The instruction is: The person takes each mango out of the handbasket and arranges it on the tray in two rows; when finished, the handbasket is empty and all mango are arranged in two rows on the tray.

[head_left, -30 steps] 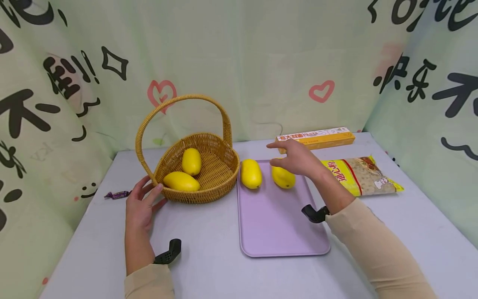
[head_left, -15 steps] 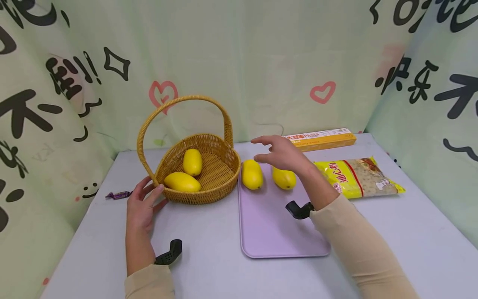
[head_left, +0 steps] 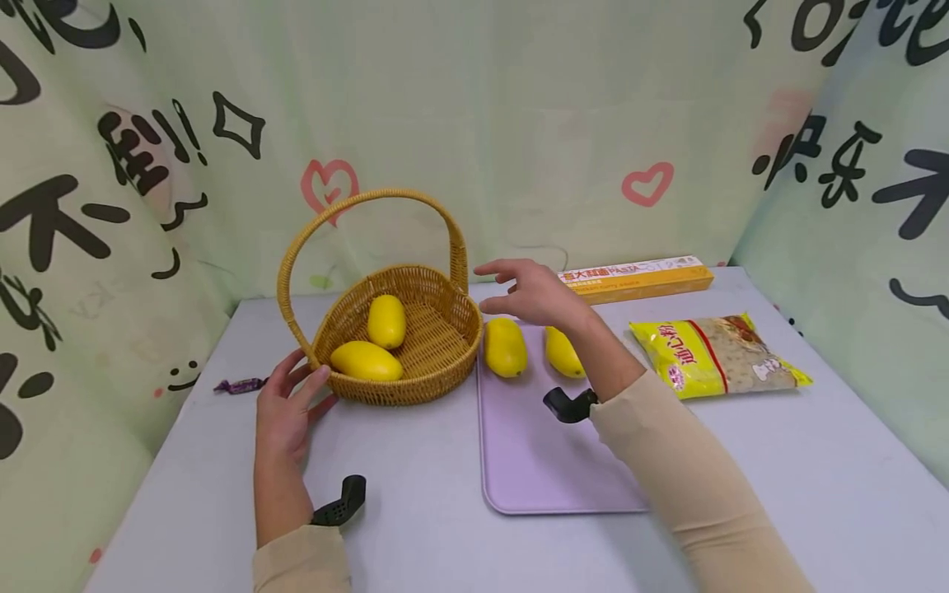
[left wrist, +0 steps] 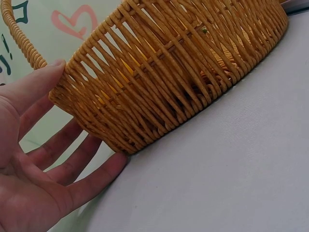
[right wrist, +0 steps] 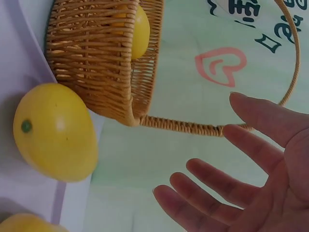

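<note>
My left hand [head_left: 285, 416] holds the left side of a round wicker basket [head_left: 445, 371]; the thumb rests at the rim by the handle's base and the fingers lie along the outer wall. Inside the basket lie two smooth yellow oval fruits, one upright fruit [head_left: 387, 322] and one lying fruit [head_left: 366, 361]. My right hand [head_left: 537, 292] hovers beside the basket's handle [right wrist: 183, 126], fingers spread, holding nothing. Below it, a yellow fruit [right wrist: 55, 133] rests on a light purple tray [head_left: 549, 469]. A second yellow fruit [head_left: 563, 354] on the tray is partly hidden by the right arm.
A yellow bag of food [head_left: 719, 356] lies right of the tray. Behind stands a long orange-and-white box [head_left: 641, 280]. A small purple wrapped sweet [head_left: 240, 385] lies left of the basket. A printed curtain [head_left: 519, 123] borders the table [head_left: 408, 494] at the back and sides.
My right hand has moved left, from above the right-hand fruit on the tray to beside the basket's handle. My left hand stays on the basket, and the fruits stay in place.
</note>
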Demonstrator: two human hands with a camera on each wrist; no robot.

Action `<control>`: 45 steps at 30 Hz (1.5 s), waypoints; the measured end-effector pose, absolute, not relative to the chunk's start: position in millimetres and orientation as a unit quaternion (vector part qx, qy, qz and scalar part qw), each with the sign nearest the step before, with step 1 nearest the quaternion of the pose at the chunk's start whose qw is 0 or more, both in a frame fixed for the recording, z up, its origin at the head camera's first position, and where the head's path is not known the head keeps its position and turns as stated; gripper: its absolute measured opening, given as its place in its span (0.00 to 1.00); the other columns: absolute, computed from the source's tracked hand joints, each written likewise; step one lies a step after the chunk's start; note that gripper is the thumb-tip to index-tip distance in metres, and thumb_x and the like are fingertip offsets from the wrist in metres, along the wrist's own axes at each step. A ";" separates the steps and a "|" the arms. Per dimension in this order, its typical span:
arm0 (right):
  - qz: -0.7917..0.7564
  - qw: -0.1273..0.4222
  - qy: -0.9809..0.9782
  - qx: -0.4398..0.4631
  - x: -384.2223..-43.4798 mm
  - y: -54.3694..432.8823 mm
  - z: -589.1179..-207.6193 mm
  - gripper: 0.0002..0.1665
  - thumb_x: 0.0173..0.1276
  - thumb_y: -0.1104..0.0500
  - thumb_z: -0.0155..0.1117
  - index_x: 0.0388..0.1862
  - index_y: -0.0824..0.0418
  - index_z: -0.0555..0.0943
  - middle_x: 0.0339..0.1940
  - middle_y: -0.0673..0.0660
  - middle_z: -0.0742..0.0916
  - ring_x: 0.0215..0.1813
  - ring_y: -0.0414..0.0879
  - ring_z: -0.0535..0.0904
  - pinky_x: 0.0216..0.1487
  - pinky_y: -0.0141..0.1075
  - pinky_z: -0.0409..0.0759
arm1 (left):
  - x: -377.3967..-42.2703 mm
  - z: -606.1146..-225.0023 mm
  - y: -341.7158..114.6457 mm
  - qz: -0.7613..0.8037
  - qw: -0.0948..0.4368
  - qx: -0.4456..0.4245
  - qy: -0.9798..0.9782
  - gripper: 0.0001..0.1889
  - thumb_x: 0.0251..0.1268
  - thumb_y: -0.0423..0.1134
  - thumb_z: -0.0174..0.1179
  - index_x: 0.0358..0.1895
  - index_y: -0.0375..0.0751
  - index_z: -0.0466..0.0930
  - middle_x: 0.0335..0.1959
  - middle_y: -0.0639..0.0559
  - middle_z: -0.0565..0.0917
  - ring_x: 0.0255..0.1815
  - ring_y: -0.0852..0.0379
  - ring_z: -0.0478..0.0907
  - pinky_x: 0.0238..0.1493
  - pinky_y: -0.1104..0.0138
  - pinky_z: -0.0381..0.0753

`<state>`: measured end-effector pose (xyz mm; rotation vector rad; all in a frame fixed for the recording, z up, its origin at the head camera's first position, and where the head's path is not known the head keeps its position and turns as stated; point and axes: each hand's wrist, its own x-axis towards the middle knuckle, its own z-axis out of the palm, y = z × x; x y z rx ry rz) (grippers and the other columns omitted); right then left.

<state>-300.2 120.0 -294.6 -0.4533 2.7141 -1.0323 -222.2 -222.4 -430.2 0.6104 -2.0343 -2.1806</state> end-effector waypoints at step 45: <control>-0.388 0.249 0.873 -0.157 -361.8 10.4 -293.6 0.34 0.73 0.52 0.69 0.76 0.49 0.73 0.78 0.56 0.72 0.70 0.56 0.73 0.53 0.52 0.89 | -224.0 -430.5 -221.9 -0.720 0.061 0.214 -0.657 0.34 0.72 0.45 0.66 0.79 0.65 0.65 0.76 0.50 0.70 0.72 0.48 0.72 0.65 0.57 0.83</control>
